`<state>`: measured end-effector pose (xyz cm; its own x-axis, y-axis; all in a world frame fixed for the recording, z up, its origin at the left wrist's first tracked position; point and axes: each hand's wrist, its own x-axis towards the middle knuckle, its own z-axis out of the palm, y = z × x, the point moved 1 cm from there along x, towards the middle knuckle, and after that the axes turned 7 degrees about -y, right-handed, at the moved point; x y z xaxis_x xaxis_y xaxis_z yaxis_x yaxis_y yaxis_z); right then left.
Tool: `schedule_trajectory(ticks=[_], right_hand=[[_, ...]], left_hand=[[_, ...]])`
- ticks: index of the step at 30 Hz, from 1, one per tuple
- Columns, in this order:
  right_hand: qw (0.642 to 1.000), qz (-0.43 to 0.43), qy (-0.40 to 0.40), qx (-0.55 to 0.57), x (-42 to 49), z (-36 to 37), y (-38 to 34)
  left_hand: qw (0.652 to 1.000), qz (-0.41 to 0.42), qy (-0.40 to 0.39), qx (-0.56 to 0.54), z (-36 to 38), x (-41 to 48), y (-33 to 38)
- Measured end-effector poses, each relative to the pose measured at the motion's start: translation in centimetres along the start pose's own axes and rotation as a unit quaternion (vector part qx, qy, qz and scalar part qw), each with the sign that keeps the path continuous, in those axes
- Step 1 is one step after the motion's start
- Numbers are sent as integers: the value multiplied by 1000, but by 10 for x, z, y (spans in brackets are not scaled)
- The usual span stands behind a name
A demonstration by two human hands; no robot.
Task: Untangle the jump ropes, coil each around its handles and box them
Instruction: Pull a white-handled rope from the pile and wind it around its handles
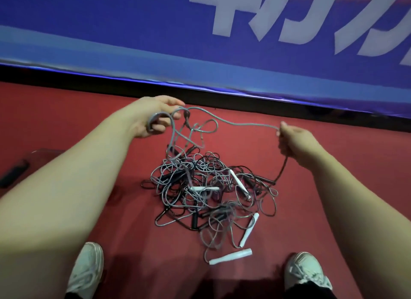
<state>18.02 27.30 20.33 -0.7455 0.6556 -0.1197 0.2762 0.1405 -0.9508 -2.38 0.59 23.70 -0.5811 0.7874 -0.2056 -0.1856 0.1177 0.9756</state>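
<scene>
Untangling was the step in hand: one grey rope was being drawn up out of the heap, nothing coiled yet.

At far left a dark flat object (13, 173) lay on the red floor (66, 112), too dim to identify. The left hand (153, 118) was closed around a loop of the grey rope (244, 122), which ran across, clear of the floor, to the right hand (295, 143), pinched shut on the same strand with a dark cord trailing down from it. Between and below them sat the tangled pile (211, 192) of grey and black ropes, white handles (231, 256) poking out near the shoes (86, 269). The next move likely called for following that strand to its handle; crossing loops stood in the way. No box showed in view.
</scene>
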Motion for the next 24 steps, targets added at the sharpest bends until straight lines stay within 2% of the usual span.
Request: schedule_trajectory(ticks=[2,5,7,9,10,13,17,18,19,22,24], right_hand=[[994,66,-88,-26,-4,4,10],[973,102,-197,-65,-10,15,5],[948,114,-293,-59,-15,20,-3],[934,101,-340,-29,-19,23,-11],[941,83,-328,-11,-20,25,-16],[974,2,-228,14,-17,35,-37],[948,-17,-241,206,-22,67,-76],[946,-22,-230,225,-23,74,-84],[956,-35,-211,203,-24,77,-91],[981,-135,-136,3,-26,71,-107],[964,-205,-122,-119,-31,63,-126]], left_hand=[[1000,10,-24,13,11,-5,12],[995,55,-22,78,33,-8,24],[979,125,12,158,42,-10,31],[961,200,1,192,46,-14,36],[950,227,-13,214,47,-16,39],[921,262,-47,284,54,-24,48],[904,268,-102,316,64,-31,49],[901,270,-103,322,63,-32,48],[899,272,-95,329,60,-32,47],[898,247,-38,361,38,-26,35],[944,180,-25,277,19,-25,19]])
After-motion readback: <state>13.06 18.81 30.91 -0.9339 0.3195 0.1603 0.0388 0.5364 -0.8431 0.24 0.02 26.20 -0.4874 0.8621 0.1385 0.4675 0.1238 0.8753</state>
